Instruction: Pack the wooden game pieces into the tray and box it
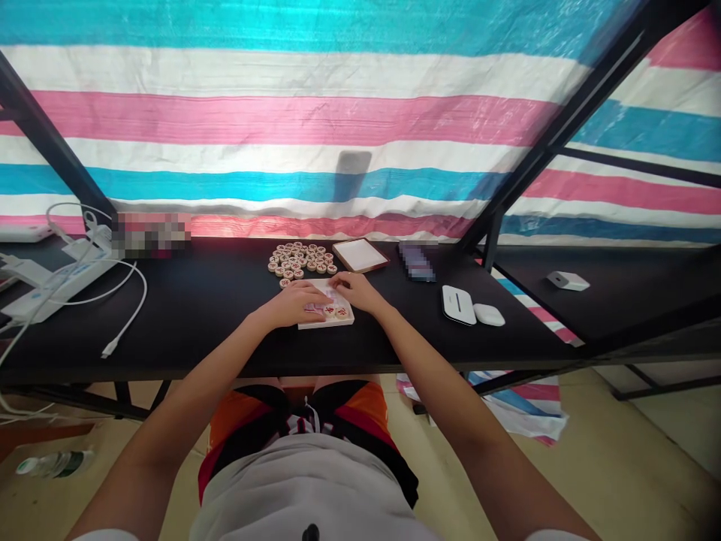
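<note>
A shallow white box (325, 325) lies on the black table in front of me. In its near right corner sit two round Chinese chess pieces (341, 312) with red characters. My left hand (296, 303) reaches over the box's left side, fingers stretched out and apart, covering part of the inside. At the far right edge of the box, my right hand (363, 291) has its fingers bent down, with the thumb apart; what the tips touch is hidden. Just beyond the box, several more chess pieces (298, 259) form a loose cluster, one lying close to my left hand.
A white-lined tray or lid (360, 255) lies behind the box, with a blurred phone (417, 263) to its right. Farther right are a white device (458, 305) and an earbud case (489, 315). A power strip (61, 285) with cables occupies the left.
</note>
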A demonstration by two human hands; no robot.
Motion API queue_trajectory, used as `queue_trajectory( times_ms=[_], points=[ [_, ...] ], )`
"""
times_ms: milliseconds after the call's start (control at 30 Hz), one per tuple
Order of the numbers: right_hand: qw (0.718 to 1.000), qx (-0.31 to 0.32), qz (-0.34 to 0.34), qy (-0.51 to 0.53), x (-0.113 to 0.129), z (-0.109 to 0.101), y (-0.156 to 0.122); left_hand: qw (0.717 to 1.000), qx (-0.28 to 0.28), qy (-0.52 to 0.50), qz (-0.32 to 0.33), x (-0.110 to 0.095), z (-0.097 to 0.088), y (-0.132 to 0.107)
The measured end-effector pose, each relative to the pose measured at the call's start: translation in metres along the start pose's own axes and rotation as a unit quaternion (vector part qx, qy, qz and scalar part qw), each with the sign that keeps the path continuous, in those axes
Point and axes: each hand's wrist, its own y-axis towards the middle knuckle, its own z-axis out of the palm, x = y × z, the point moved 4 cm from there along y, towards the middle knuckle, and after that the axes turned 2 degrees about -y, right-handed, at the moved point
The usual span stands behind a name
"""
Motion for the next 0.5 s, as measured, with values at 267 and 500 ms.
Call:
queue_trajectory(
  times_ms=[267,500],
  points=[
    [1.0,0.002,-0.007,-0.006,-0.003,0.002,0.0,0.999,0.033,-0.032,-0.007,-0.002,0.003,0.004],
    [1.0,0.005,-0.009,-0.004,-0.003,0.002,0.0,0.995,-0.064,-0.056,-0.048,-0.001,-0.019,-0.005]
  ],
)
